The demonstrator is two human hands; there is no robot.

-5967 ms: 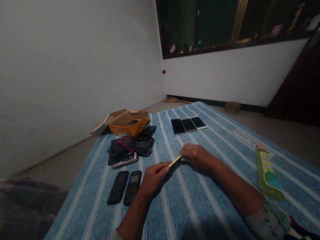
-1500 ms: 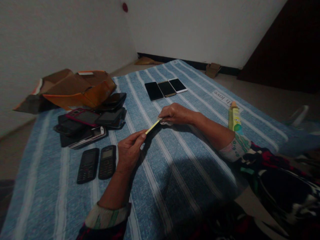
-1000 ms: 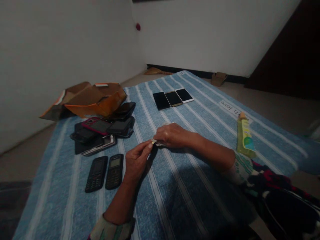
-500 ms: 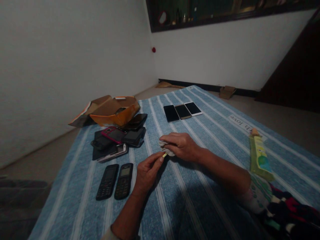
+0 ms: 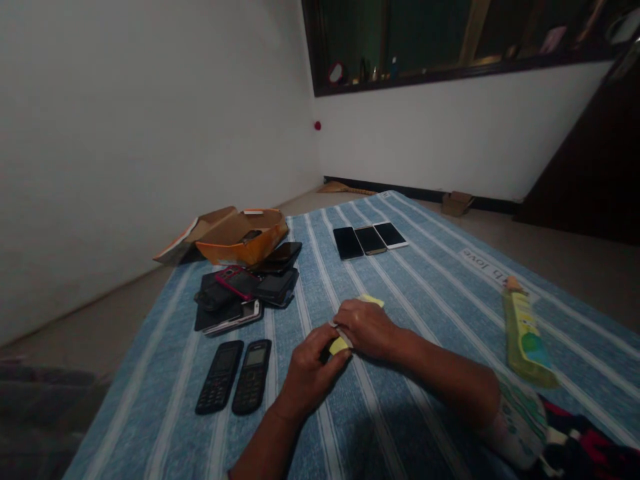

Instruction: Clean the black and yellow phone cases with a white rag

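Over the middle of the bed, my left hand point(image 5: 311, 370) is closed on the near end of a flat yellow object point(image 5: 339, 345), whose kind I cannot make out. My right hand point(image 5: 367, 328) presses a crumpled greyish-white cloth point(image 5: 344, 333) against it. More yellow shows beyond the right knuckles, and the hands cover the rest. Left of my left hand, two black keypad phones point(image 5: 251, 377) lie side by side. Farther off, a black smartphone point(image 5: 349, 243), a gold-edged one point(image 5: 371, 240) and a white one point(image 5: 391, 235) lie in a row.
A pile of several phones point(image 5: 235, 293) lies at the left, in front of an open orange cardboard box point(image 5: 240, 251). On the right, a bottle of yellow-green liquid point(image 5: 529, 343) lies on the striped blue bed sheet point(image 5: 430, 427). A white wall point(image 5: 200, 113) rises behind.
My hands have moved slightly right and nearer. My right hand has turned over the yellow object, and more of it shows. The view has tilted upward; the phones and bottle stay put.
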